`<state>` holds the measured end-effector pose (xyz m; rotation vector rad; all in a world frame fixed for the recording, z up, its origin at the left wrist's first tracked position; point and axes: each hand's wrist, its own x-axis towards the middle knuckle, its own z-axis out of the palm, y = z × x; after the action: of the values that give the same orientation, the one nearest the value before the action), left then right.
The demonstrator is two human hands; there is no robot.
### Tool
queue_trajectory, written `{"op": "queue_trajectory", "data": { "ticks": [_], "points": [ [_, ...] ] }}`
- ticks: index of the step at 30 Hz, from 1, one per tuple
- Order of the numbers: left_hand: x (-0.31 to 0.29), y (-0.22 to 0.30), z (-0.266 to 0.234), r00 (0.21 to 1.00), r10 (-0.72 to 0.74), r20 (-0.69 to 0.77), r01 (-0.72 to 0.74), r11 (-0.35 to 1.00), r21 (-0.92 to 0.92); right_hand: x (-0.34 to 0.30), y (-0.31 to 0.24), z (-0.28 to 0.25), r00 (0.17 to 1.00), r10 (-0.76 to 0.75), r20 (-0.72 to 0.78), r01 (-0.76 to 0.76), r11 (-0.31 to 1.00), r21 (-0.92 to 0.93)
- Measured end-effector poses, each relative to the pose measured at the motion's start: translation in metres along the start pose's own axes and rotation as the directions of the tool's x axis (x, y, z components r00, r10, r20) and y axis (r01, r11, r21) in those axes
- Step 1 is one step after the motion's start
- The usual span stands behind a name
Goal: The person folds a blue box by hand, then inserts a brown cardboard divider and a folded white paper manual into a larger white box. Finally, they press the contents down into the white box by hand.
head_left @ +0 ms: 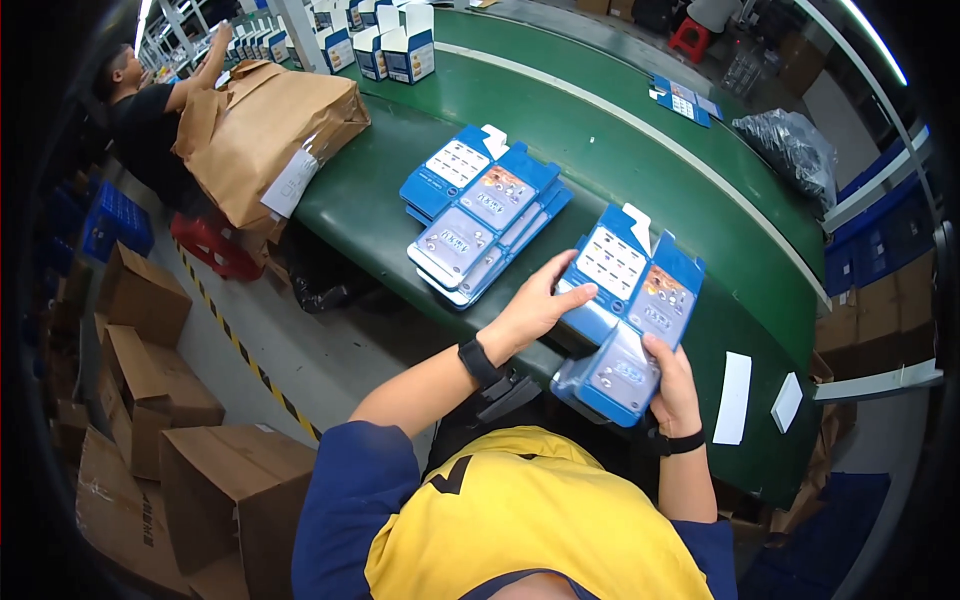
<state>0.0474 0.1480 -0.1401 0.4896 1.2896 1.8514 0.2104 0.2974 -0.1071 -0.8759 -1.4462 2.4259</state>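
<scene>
Between my two hands is a stack of flat blue-and-white printed carton blanks [630, 325], tilted above the near edge of the green table. My left hand [540, 300] grips the stack's left side, its thumb lying on top. On the lower right edge, my right hand [674, 383] is closed round the blanks with its thumb over the face. The fingers beneath are hidden. A second pile of the same carton blanks [480, 215] lies on the table to the left, its layers slightly out of line.
A large brown paper bag [265, 140] stands at the table's left, near another person. Erected cartons [408, 52] line the far left. White paper strips [733, 398] lie at right. More blanks [686, 101] and a grey plastic bag [790, 150] sit farther back. Cardboard boxes [235, 465] crowd the lower left.
</scene>
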Motion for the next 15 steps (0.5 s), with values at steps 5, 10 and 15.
{"op": "queue_trajectory", "data": {
  "ticks": [5, 10, 15],
  "points": [
    [-0.040, 0.016, -0.009, 0.777, 0.625, -0.073, -0.290, 0.459, 0.840, 0.033, 0.015, 0.033, 0.984, -0.092, 0.155, 0.111, 0.987, -0.119],
    [-0.060, 0.008, -0.023, 0.681, 0.731, 0.035, -0.082, 0.029, 0.996, 0.055, 0.012, 0.064, 0.984, -0.049, 0.170, 0.105, 0.936, -0.337],
    [-0.051, -0.022, -0.035, 0.657, 0.749, -0.082, -0.078, 0.176, 0.981, 0.087, 0.035, 0.057, 0.961, -0.062, 0.268, 0.154, 0.929, -0.337]
  ]
}}
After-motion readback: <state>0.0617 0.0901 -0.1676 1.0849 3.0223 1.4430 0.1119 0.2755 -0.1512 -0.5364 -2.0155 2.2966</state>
